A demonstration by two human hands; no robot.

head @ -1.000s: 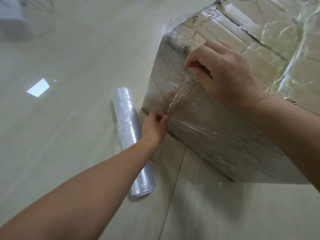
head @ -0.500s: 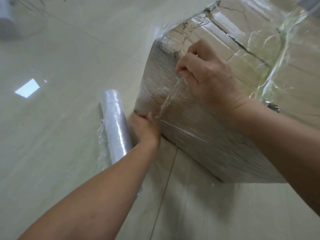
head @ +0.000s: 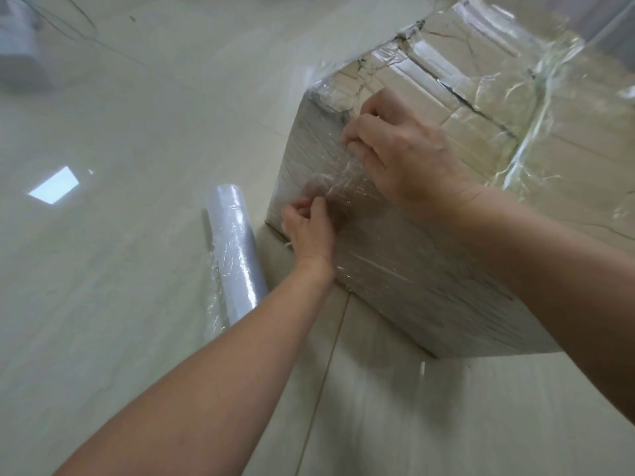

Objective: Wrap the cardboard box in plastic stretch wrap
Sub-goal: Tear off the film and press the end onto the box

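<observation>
Against the film-clad cardboard box [head: 412, 269], left hand [head: 309, 231] and right hand [head: 402, 156] pinch a crinkled wrap strand [head: 338, 180].

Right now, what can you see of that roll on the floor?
The roll of stretch wrap is a glossy, whitish cylinder lying flat on the tiled floor, close beside the wrapped cardboard box. Crinkled loose film clings along its side. A forearm hides its near end; nothing holds it.
</observation>
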